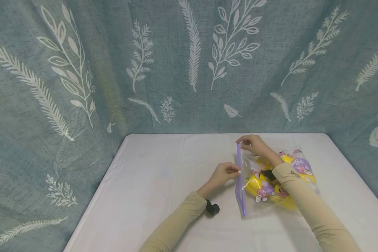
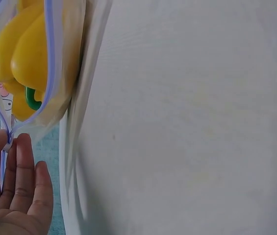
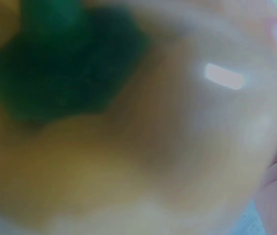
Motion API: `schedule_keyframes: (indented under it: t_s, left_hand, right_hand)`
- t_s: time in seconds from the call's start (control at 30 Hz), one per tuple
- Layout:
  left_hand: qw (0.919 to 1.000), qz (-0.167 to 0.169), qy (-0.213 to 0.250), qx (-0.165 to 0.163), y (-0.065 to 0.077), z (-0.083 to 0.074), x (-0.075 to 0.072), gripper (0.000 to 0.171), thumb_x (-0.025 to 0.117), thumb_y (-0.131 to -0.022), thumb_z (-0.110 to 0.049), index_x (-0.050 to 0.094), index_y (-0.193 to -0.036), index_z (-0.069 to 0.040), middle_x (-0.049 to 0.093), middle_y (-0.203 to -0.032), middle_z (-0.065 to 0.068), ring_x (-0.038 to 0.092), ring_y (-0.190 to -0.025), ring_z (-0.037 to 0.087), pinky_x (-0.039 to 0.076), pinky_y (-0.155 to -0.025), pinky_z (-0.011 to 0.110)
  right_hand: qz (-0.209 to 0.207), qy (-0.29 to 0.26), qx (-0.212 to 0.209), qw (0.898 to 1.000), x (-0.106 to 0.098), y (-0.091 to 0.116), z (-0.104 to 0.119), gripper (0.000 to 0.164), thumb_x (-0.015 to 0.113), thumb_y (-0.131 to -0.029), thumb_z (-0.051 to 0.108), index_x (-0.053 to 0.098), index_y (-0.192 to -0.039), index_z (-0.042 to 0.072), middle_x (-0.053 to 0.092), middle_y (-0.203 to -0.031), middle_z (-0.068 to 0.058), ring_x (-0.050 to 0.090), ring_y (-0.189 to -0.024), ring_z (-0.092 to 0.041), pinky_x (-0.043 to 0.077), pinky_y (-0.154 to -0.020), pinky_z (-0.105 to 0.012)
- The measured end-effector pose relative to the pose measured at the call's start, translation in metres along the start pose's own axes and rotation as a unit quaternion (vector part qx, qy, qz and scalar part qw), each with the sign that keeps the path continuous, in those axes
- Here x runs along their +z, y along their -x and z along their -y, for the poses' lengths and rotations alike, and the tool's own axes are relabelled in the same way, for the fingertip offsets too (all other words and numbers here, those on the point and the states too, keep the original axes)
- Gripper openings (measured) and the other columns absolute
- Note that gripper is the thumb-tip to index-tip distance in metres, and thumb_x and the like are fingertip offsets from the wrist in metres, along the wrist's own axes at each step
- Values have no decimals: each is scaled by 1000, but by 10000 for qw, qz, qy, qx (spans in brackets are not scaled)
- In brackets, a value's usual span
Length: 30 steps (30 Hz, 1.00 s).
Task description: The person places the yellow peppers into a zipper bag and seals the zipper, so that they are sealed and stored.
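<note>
A clear zip bag (image 1: 300,164) with a purple zip edge (image 1: 239,155) and cartoon prints lies on the right of the table. Yellow bell peppers (image 2: 28,49) with green stems show inside it. My left hand (image 1: 221,176) pinches the zip slider (image 2: 8,143) between thumb and fingers partway along the edge. In the left wrist view the bag's mouth gapes on one side of the slider. My right hand (image 1: 255,145) pinches the far end of the zip. One pepper (image 3: 177,161) fills the right wrist view, blurred, with that hand at the right edge.
The white table (image 1: 157,168) stretches to the left of the bag. A leaf-patterned blue-grey curtain (image 1: 176,70) hangs behind it and at both sides. A black wrist camera (image 1: 212,209) sits under the left wrist.
</note>
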<state>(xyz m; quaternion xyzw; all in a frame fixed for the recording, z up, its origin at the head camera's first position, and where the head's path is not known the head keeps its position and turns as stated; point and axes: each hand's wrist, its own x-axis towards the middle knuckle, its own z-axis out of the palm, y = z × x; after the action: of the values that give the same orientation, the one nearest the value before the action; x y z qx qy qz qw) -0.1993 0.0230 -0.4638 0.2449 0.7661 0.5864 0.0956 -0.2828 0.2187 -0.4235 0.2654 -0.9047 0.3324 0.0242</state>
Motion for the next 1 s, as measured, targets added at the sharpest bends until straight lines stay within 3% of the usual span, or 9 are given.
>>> schedule_keyframes:
  t_s: [0.4,0.67,1.0]
  left_hand:
    - [9999,72,-80,52,4,-3,2,18,62,-84,3,62,-99,12,65,-98,26,64,-91,38,49,-71,11]
    - [9998,181,-102,-14,8,-3,4,18,62,-84,3,62,-99,12,65,-98,25,64,-91,37,50,-71,11]
    - [9996,264,38,17,15,-3,8,18,61,-84,5,61,-99,14,64,-96,27,64,-89,39,48,-68,9]
  right_hand:
    - [-36,59,232,9997,1,-3,-9,23,58,-89,3,64,-112,0,64,-93,-15,60,-87,-28,53,-75,-41]
    - [-43,13,320,9995,1,-3,-8,24,58,-89,3,64,-112,0,63,-94,-16,59,-85,-26,52,-62,-30]
    - [1,-116,447,9989,-1,-1,-6,24,57,-90,3,63,-113,0,62,-96,-17,58,-86,-27,53,-57,-28]
